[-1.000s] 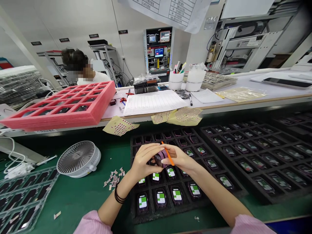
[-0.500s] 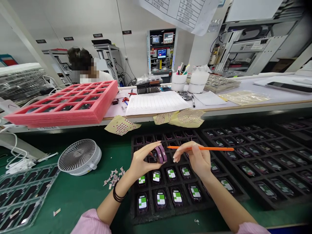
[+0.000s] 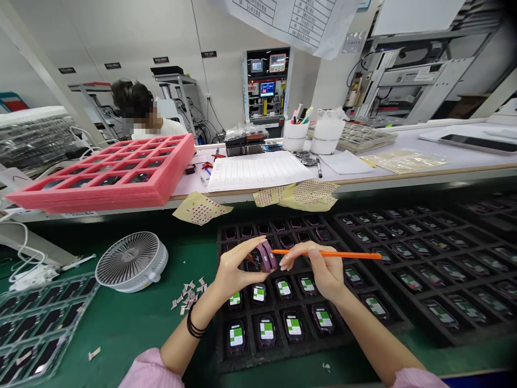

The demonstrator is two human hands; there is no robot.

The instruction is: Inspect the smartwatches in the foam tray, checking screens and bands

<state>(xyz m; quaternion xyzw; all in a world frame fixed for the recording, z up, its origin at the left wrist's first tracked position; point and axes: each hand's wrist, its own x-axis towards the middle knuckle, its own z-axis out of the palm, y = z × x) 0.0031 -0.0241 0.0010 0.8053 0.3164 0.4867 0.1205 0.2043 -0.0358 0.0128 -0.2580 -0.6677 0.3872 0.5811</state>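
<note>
At far left, a clear plastic tray (image 3: 76, 326) of dark, flat parts lies on the green desk (image 3: 141, 334). Above it, a pink foam tray (image 3: 159, 193) with filled compartments sits on a raised white shelf (image 3: 347, 177). A small white fan (image 3: 131, 261) stands just below, face tilted upward, while a co-worker in white (image 3: 169, 128) appears in the background, beyond the foam tray. Right of the fan, small pale tabs (image 3: 189, 295) lie in a loose heap beside the worker's left arm, which wears dark bands (image 3: 195, 320) at the wrist.

The worker's hands are apart. The left hand (image 3: 234, 269) is clamped, thumb below and fingers above, on a purple device (image 3: 266, 256) held on edge over a black foam tray (image 3: 278, 351). In that tray, rows of watch-like units (image 3: 293, 323) rest in separate compartments, many with green-and-white screens. The right hand (image 3: 325, 269) pinches an orange stick (image 3: 355, 255), its pointed end aimed left at the device's side; whether the tip touches cannot be told. Behind the hands, a printed form (image 3: 258, 170) lies on the shelf, with a white cup of pens (image 3: 294, 137) to its right. At right, a second black foam tray (image 3: 412, 293) holds more units.
</note>
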